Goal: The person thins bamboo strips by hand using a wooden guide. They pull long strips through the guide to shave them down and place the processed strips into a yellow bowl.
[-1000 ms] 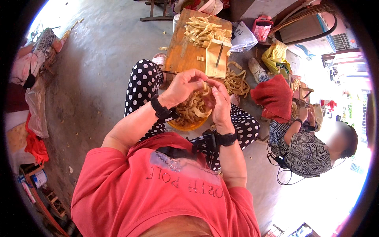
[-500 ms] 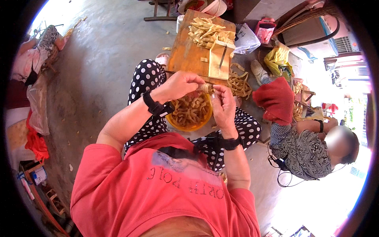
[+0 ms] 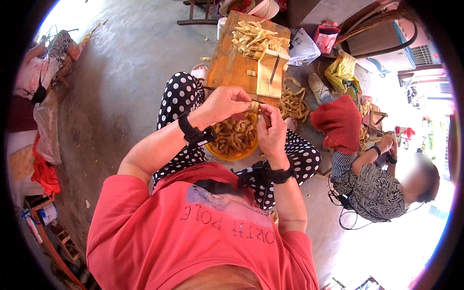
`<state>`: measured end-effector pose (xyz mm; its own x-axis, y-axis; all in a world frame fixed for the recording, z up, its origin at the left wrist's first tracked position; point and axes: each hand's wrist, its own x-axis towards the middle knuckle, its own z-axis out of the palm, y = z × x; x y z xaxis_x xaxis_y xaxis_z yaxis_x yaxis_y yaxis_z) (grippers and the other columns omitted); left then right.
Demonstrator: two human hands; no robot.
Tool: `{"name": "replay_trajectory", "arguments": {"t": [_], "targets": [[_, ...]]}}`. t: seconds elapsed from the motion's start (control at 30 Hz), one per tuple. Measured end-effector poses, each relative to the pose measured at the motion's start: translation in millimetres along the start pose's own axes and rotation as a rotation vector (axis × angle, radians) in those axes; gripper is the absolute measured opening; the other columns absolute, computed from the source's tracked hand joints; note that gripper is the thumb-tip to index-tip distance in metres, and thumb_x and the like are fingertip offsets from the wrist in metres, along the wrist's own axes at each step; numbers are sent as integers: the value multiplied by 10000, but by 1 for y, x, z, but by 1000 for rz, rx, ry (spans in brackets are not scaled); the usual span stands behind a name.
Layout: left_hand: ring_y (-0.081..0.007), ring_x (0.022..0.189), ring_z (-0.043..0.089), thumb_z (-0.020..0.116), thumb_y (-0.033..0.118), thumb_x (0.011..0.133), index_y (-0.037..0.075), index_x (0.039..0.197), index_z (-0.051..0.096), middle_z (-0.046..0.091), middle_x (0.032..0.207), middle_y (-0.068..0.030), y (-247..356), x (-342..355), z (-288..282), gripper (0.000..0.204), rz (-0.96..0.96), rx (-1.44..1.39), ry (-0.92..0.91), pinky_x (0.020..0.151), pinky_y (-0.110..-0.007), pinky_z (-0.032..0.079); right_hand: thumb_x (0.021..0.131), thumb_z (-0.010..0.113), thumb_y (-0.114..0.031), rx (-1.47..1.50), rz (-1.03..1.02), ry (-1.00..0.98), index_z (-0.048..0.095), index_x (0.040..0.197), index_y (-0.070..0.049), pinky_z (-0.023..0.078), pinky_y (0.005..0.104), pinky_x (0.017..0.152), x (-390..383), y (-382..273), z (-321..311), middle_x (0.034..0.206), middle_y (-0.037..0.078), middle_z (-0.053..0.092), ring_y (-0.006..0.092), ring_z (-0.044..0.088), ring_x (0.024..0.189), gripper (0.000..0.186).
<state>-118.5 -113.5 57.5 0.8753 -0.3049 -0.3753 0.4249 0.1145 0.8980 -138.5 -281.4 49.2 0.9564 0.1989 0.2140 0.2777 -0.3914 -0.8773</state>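
My left hand (image 3: 223,104) and my right hand (image 3: 270,125) meet over a yellow bowl (image 3: 225,154) full of curled tan pieces (image 3: 227,135). Fingertips of both are closed on a small tan strip piece (image 3: 253,107), which looks wound or folded. Just beyond, a wooden table (image 3: 227,60) carries a heap of pale yellow strips (image 3: 253,36) and a pale wooden board (image 3: 266,79) with a long, narrow dark piece (image 3: 275,67) on it. More loose tan strips (image 3: 294,104) lie to the right of the bowl.
A co-worker (image 3: 372,188) sits at my right beside a red cloth (image 3: 336,123) and more strips. Another person's legs (image 3: 58,48) show at the far left. Yellow (image 3: 340,72) and white bags (image 3: 302,48) lie at the back right. A wooden frame (image 3: 195,19) stands behind.
My hands have shifted slightly, and the longer loop of strip between my fingers now appears as a compact piece, uncovering more of the bowl. The co-worker's arms have moved.
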Motion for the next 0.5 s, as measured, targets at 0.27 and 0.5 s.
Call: {"name": "replay_trajectory", "arguments": {"t": [0.27,0.5], "targets": [[-71,584,538,520,57,788,-2,871,511,559,718,-20,-3,2,3,102,58,62,36,536,-197,456,731,518,25,-18,-13,37,487,956,-2,456,274,636,1,4,5,814,132,557,223,582,719,229],[-54,565,521,520,51,780,-4,828,521,548,668,-1,-5,6,3,73,95,103,88,521,-183,436,724,517,34,-27,-5,33,482,964,-10,455,276,633,2,3,7,833,139,562,231,581,725,246]]}}
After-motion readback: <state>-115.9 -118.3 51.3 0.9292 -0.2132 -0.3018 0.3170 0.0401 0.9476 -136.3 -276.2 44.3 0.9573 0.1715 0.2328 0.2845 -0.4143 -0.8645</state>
